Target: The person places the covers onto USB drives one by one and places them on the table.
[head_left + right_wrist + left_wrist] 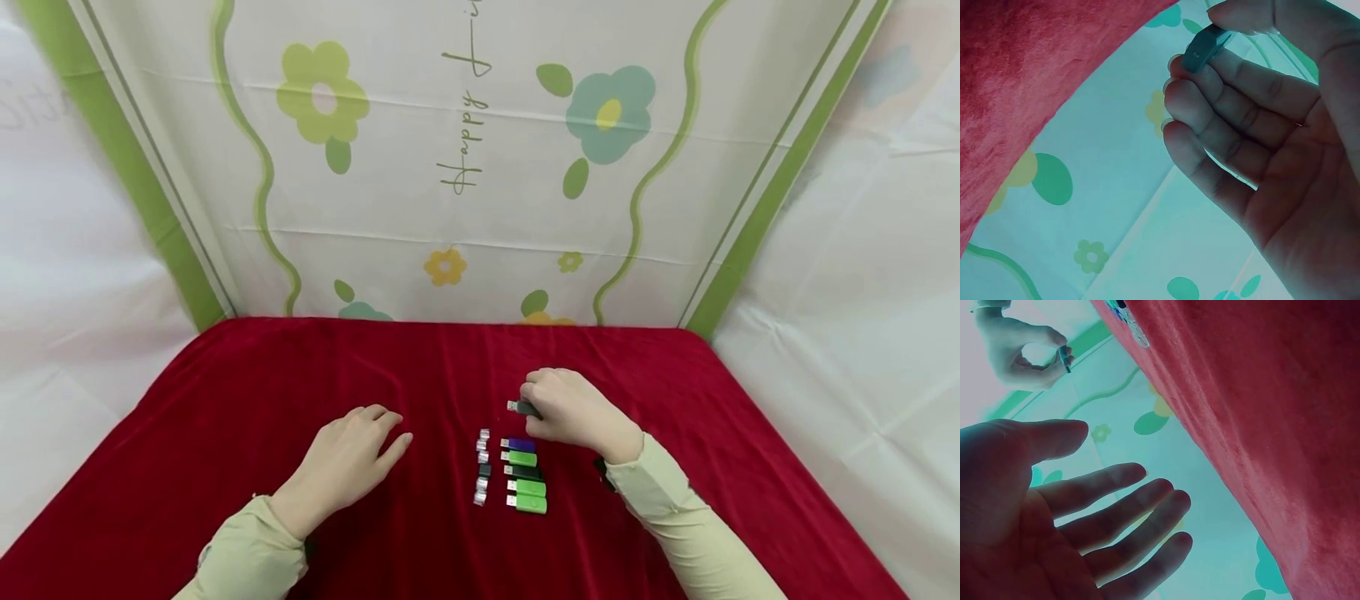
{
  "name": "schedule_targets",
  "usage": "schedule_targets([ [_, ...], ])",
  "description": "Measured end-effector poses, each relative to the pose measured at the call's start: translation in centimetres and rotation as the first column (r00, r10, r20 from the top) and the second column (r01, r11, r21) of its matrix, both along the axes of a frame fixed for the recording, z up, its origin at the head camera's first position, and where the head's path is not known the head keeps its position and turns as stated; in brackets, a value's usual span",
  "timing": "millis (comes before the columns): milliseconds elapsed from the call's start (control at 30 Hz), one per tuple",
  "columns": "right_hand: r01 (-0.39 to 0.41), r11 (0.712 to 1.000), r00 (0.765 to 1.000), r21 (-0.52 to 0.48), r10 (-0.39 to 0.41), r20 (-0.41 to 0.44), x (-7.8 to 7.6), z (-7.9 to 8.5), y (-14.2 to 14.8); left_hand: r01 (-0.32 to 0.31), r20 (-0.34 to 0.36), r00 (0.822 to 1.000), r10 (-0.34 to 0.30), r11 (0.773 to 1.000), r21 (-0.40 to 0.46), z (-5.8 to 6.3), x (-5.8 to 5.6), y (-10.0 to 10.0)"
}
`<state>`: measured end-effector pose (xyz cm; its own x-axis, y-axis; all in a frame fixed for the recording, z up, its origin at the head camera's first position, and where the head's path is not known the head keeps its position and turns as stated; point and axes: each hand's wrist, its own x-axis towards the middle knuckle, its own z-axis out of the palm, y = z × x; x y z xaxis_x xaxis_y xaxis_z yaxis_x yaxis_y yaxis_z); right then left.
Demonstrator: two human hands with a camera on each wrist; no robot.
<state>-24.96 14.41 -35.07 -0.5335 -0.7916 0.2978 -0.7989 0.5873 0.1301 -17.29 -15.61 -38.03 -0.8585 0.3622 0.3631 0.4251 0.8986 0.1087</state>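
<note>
My right hand (573,412) pinches a dark USB stick (528,409) between thumb and fingers, its metal plug pointing left. In the right wrist view the end of the stick's dark body shows between thumb and fingertips. Below that hand lies a column of USB sticks: a purple one (517,445), a black one (522,472) and several green ones (529,503), plugs all to the left. Just left of them runs a column of small caps, several clear (481,498) and one dark (484,470). My left hand (341,458) holds nothing, its fingers relaxed and spread, left of the caps.
A red velvet cloth (420,533) covers the table. Behind it hangs a white curtain (405,192) printed with flowers and green vines. White fabric walls (862,333) close in both sides.
</note>
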Motion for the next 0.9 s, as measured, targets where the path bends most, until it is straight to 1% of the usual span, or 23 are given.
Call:
schedule_targets([
  [133, -0.007, 1.0, 1.0, -0.014, 0.007, -0.015, 0.2, 0.4, 0.0, 0.022, 0.008, 1.0, -0.022, 1.0, 0.001, 0.0, -0.4, 0.5],
  [267, -0.004, 1.0, 1.0, -0.005, 0.004, -0.015, 0.3, 0.7, 0.0, 0.064, 0.046, 0.997, -0.063, 0.998, -0.024, 0.1, -1.2, 1.8],
  [367, 0.004, 1.0, 1.0, 0.006, -0.004, -0.021, 0.4, 0.9, 0.1, 0.111, 0.053, 0.993, -0.107, 0.992, -0.06, 0.2, -2.5, 3.3],
  [467, 0.01, 1.0, 0.999, 0.008, -0.009, -0.034, 0.6, 1.2, 0.2, 0.176, 0.043, 0.984, -0.172, 0.98, -0.092, 0.4, -4.0, 4.8],
  [600, 0.024, 1.0, 0.999, 0.007, -0.024, -0.037, 0.9, 1.6, 0.4, 0.241, 0.064, 0.97, -0.235, 0.963, -0.123, 0.8, -5.3, 6.9],
  [767, 0.037, 0.999, 0.998, -0.002, -0.037, -0.041, 1.1, 1.9, 0.6, 0.267, 0.119, 0.961, -0.249, 0.948, -0.174, 0.7, -6.4, 8.9],
  [900, 0.039, 0.999, 0.998, -0.011, -0.04, -0.058, 1.4, 2.2, 0.7, 0.288, 0.15, 0.953, -0.262, 0.94, -0.184, 0.8, -6.8, 9.9],
])
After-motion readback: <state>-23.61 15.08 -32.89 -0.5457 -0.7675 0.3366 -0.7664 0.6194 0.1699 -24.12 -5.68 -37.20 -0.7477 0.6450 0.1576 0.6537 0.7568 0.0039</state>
